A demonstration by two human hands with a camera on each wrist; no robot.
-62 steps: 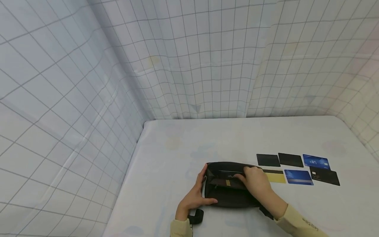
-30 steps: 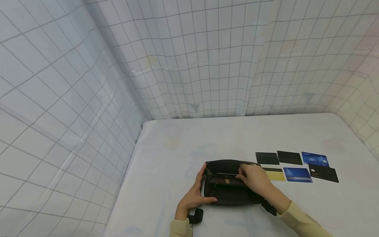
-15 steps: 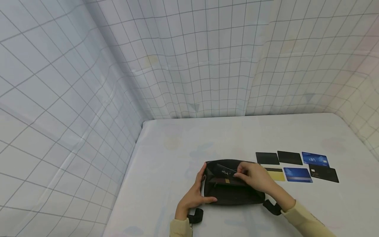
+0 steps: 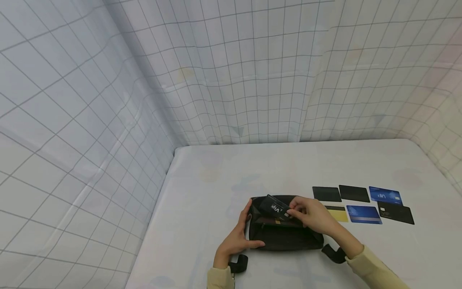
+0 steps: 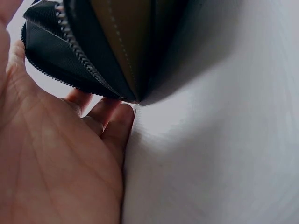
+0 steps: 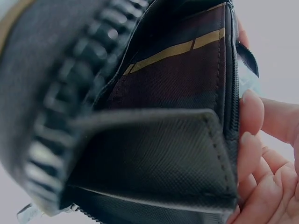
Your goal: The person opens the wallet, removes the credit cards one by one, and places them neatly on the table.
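Observation:
A black zip-around wallet (image 4: pixel 285 240) lies open on the white table, with card slots and gold-coloured trim (image 6: pixel 177 49) inside. My left hand (image 4: pixel 236 237) grips its left end, thumb on the near edge and fingers at the far side. In the left wrist view, the fingers of that hand (image 5: pixel 60 149) curl against the zipper edge (image 5: pixel 84 58). My right hand (image 4: pixel 312 214) pinches a black VIP card (image 4: pixel 275 207) by its right end. The card is tilted above the wallet's slots; part of its lower edge is hard to see against the dark lining.
To the right lie two dark cards (image 4: pixel 326 194), a blue VIP card (image 4: pixel 384 195), a black card (image 4: pixel 396 212), a blue card (image 4: pixel 363 214) and a yellow card (image 4: pixel 337 215) partly behind my right hand. White grid-patterned cloth (image 4: pixel 245 80) rises behind the table.
The black VIP card has come up out of the wallet's slots in my right hand, its printed face now showing. My right hand has shifted slightly. My left hand keeps its grip.

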